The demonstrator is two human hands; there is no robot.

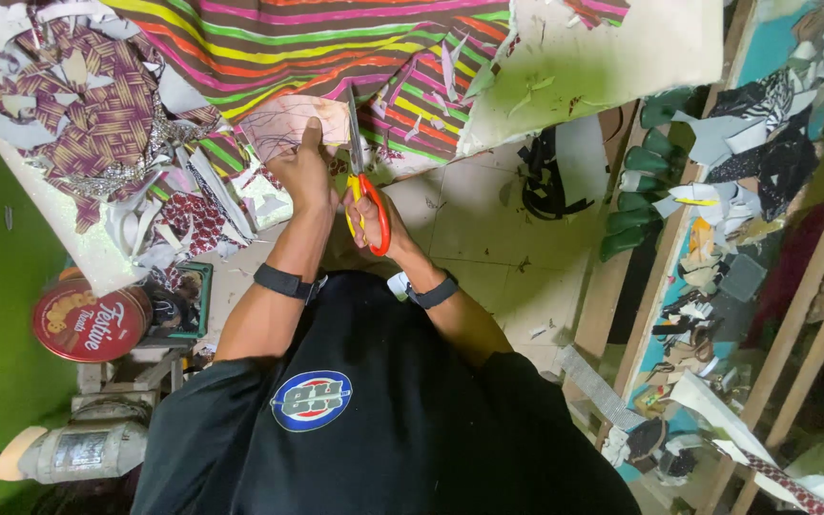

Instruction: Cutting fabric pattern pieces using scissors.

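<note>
Now scissors in right hand point away, upward.

striped fabric cut off at top edge, scissors handles partly hidden by right hand

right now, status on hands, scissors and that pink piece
Left hand pinning the pink piece on the table edge. Right hand in the red-and-yellow scissors, blades at the piece. Fabric scraps crowd the left.

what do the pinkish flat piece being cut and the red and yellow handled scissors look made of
Pinkish flat piece: probably thin card or stiffened fabric, matte; it holds flat under the left hand. Red and yellow handled scissors in the right hand: glossy plastic handles, grey metal-looking blades.
</note>
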